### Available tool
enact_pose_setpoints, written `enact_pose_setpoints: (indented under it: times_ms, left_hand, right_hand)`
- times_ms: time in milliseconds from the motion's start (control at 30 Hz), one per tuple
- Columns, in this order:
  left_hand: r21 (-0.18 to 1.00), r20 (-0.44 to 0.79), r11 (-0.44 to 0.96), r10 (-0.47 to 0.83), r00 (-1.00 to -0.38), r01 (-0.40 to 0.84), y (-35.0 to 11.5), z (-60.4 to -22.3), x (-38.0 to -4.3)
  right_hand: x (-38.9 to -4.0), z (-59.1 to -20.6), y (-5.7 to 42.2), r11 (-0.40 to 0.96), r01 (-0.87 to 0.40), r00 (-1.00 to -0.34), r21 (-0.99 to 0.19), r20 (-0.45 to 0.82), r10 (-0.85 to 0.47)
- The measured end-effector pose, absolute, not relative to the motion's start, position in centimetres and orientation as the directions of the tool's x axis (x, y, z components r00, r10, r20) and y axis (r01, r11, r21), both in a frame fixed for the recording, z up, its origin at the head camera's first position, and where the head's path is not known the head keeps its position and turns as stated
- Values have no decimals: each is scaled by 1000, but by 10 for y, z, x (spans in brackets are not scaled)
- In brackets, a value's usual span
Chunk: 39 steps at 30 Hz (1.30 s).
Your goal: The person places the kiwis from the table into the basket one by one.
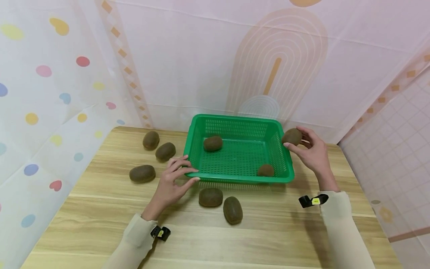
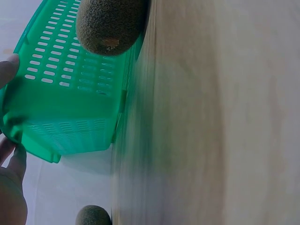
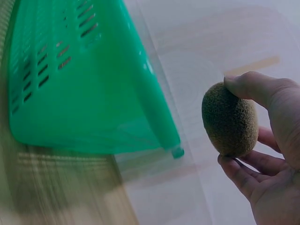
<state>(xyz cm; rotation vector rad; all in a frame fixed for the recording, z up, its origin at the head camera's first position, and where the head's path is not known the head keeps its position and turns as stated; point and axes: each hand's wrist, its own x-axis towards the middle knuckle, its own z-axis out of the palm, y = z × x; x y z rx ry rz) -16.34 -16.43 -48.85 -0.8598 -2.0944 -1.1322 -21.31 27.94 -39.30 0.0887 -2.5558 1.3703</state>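
A green plastic basket (image 1: 242, 179) with slotted walls stands on the table. One brown kiwi (image 1: 213, 143) lies inside at its back left, another kiwi (image 1: 266, 170) at its front right. My left hand (image 1: 173, 183) grips the basket's front left corner, the thumb against the front and the fingers over the rim. Between thumb and fingertips, my right hand (image 1: 314, 151) holds a kiwi (image 3: 229, 120) beside the basket's right rim, raised above the table. In the right wrist view this kiwi is apart from the basket wall.
Two kiwis, one lying crosswise (image 1: 210, 197) and one lengthwise (image 1: 233, 210), sit before the basket. Left of it are three more: a rear kiwi (image 1: 151, 140), a middle kiwi (image 1: 165, 152) and a front kiwi (image 1: 142, 174). Patterned cloth (image 1: 174, 67) hangs behind the wooden table (image 1: 268, 231).
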Motion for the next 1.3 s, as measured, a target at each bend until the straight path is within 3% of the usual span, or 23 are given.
enact_pose_setpoints:
  times_ms: [633,867,1300]
  left_hand:
    - [490,735,443,254,-629,751,-165,-487,-161]
    - [488,738,435,258,-624,757,-164,-487,-162]
    - [526,693,453,262,-671,720,-165,-487,-160]
  right_hand:
    - [-211,-393,252,530,-297,-952,-794,293,-94]
    - [-209,-392,247,543,-266,-963,-796,242,-117]
    - [-204,-396,253,594,-288,-958,-751,230,-172]
